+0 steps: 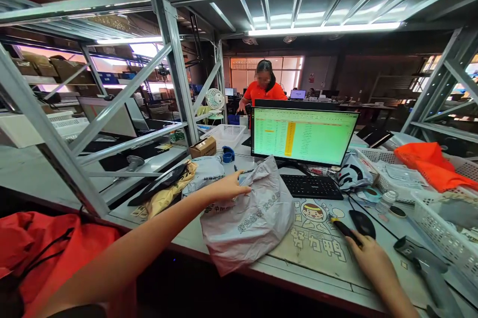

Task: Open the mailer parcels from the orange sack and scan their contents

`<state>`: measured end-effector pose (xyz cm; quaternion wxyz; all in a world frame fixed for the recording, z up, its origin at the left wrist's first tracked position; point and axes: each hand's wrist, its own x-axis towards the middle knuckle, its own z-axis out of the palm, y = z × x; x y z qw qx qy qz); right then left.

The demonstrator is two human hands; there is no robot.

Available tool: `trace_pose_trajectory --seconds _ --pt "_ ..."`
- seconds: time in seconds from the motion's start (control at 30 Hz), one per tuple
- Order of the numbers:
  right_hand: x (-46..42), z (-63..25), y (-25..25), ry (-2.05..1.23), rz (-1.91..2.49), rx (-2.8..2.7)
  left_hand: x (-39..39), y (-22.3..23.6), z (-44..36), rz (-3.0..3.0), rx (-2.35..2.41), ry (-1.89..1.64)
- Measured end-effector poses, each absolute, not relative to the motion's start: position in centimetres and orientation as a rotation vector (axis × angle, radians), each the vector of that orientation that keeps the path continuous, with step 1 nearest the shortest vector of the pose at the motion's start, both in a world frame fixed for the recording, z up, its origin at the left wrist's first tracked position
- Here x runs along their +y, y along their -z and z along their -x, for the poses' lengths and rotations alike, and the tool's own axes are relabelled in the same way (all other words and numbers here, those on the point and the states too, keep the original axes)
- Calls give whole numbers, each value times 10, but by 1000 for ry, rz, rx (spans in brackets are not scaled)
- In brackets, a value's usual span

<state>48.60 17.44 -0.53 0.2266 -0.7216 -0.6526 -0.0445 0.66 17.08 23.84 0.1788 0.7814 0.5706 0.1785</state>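
Note:
A grey-white plastic mailing bag (pixel 257 218) with printed green-grey characters stands crumpled on the table, its lower edge hanging over the front. My left hand (pixel 232 187) is closed on the bag's upper left side. In my right hand (pixel 369 253) lies a black box cutter (pixel 347 231) with a yellow tip, held low over the printed desk mat (pixel 317 243). Its tip points toward the bag, apart from it. Just beyond that hand is a black mouse (pixel 362 223).
Behind the bag stand a keyboard (pixel 309 187) and a monitor (pixel 304 133). Other wrapped parcels (pixel 203 173) lie left, near a small cardboard box (pixel 202 147). A barcode scanner (pixel 425 263) and white baskets (pixel 440 223) are at right. A person in orange (pixel 264 89) stands across.

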Motion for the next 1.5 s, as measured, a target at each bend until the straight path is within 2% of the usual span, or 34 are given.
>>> trace_pose_trajectory --seconds 0.1,0.3,0.47,0.67,0.8,1.0,1.1,1.23,1.4,1.5 --pt "171 -435 -9 238 1848 -1805 182 -230 -13 -2195 1579 -554" --pt "137 -297 -102 110 874 -2001 178 -246 -22 -2225 1483 -609" --pt "133 -244 -147 226 692 -2066 156 -261 -33 -2297 1306 -550" --pt "123 -256 -139 285 480 -2002 132 -252 -42 -2689 1567 -406" --pt "103 -280 -131 164 383 -2130 140 -245 -25 -2948 1658 -184" --pt "91 -338 -116 113 544 -2272 165 -231 28 -2896 1958 -187" --pt "89 -339 -131 71 597 -2363 164 -220 20 -2839 1888 -318" --pt "96 -297 -158 -1 616 -2396 153 -216 -17 -2732 1655 -566" --pt "139 -233 -146 512 505 -2478 137 -213 -52 -2559 1335 -888" --pt "160 -213 -129 676 522 -2456 127 -207 -58 -2497 1281 -1048"
